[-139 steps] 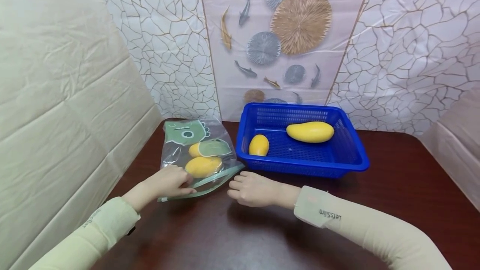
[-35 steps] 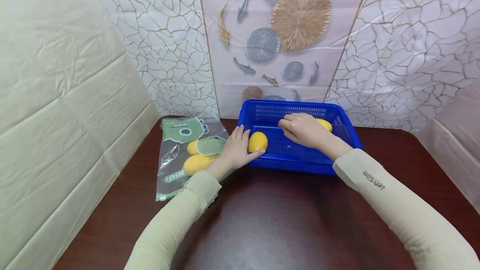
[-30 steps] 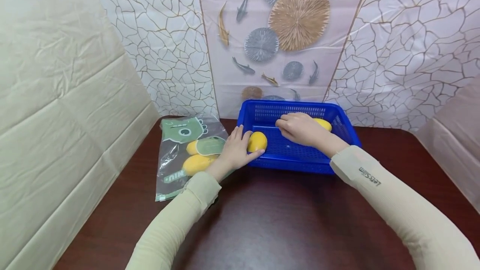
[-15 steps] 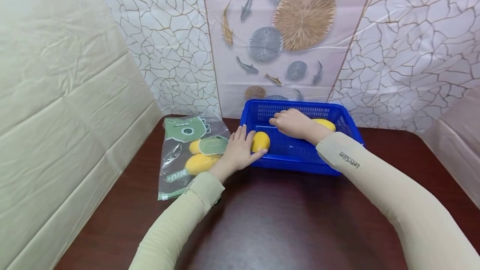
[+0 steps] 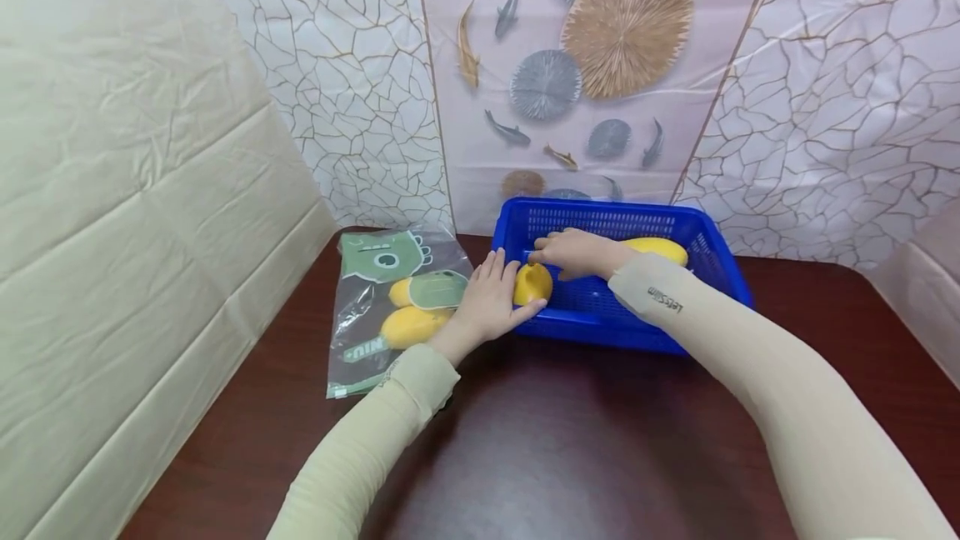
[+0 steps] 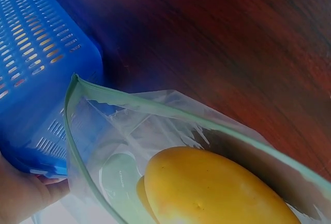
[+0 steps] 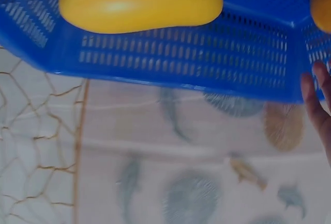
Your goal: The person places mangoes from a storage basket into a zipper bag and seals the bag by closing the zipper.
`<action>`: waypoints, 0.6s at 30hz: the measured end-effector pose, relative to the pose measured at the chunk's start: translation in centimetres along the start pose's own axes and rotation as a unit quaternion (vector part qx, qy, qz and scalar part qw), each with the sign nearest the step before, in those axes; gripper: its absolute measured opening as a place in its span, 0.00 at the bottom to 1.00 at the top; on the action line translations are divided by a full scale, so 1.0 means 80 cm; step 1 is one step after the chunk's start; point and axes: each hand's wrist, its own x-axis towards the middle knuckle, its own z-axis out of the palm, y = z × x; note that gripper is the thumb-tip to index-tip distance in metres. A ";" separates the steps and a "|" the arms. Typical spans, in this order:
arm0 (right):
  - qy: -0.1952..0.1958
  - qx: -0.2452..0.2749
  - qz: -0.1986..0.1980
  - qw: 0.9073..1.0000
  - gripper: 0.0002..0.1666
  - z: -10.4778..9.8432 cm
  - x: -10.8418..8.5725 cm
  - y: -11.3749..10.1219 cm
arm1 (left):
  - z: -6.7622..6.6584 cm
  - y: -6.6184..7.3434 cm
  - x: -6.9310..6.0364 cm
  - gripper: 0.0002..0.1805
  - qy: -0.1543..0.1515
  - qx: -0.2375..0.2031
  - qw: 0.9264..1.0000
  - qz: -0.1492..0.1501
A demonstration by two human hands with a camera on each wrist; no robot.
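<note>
- Across the dark table I see a blue basket before the far patterned wall.
- Inside left lies a mango, right hand loosely over it, contact unclear.
- Left hand, fingers spread, lies at the left rim.
- Further left, a clear bag holds mangoes.

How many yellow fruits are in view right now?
4: a far fruit and a near fruit in the clear bag; a left fruit and a right fruit in the blue basket. The bag's green print could hide others.
</note>
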 end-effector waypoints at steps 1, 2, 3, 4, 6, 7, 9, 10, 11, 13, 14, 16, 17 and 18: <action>-0.011 -0.007 -0.008 1.000 0.31 0.002 0.003 -0.001 | 0.000 0.000 0.000 0.43 0.003 0.001 1.000 0.001; -0.021 -0.014 -0.014 1.000 0.33 0.005 0.007 -0.002 | -0.001 0.000 0.001 0.43 0.003 0.004 1.000 0.001; -0.026 -0.022 -0.023 0.999 0.35 0.008 0.010 -0.002 | -0.001 0.000 0.001 0.42 0.002 0.006 1.000 0.001; -0.031 -0.029 -0.030 0.999 0.37 0.010 0.012 -0.003 | -0.002 0.000 0.001 0.42 0.000 0.008 1.000 0.002; -0.037 -0.044 -0.041 0.997 0.39 0.016 0.016 -0.004 | -0.003 0.001 0.001 0.42 0.001 0.007 1.000 0.004; -0.042 -0.044 -0.043 0.997 0.40 0.018 0.018 -0.004 | -0.003 0.001 0.000 0.42 0.000 0.008 1.000 0.005; -0.051 -0.044 -0.042 0.997 0.41 0.025 0.020 -0.003 | -0.004 0.002 0.000 0.42 -0.001 0.006 1.000 0.005; -0.057 -0.040 -0.040 0.997 0.42 0.028 0.021 -0.002 | -0.004 0.002 -0.001 0.43 -0.003 0.005 1.000 0.004; -0.061 -0.037 -0.040 0.997 0.42 0.030 0.022 -0.002 | -0.004 0.003 -0.001 0.43 -0.003 0.003 1.000 0.003; -0.070 -0.026 -0.038 0.996 0.42 0.035 0.023 -0.002 | -0.004 0.003 -0.002 0.43 -0.009 0.001 1.000 -0.001; -0.073 -0.026 -0.038 0.996 0.43 0.036 0.023 -0.002 | -0.003 0.003 -0.002 0.43 -0.010 -0.002 1.000 -0.002; -0.075 -0.026 -0.039 0.996 0.45 0.036 0.024 -0.003 | -0.003 0.002 -0.001 0.43 -0.012 -0.007 1.000 -0.006; -0.075 -0.030 -0.040 0.996 0.45 0.037 0.024 -0.003 | -0.003 0.002 -0.001 0.43 -0.011 -0.009 1.000 -0.008; -0.077 -0.037 -0.042 0.995 0.45 0.038 0.025 -0.004 | -0.002 0.001 -0.001 0.43 -0.008 -0.010 1.000 -0.009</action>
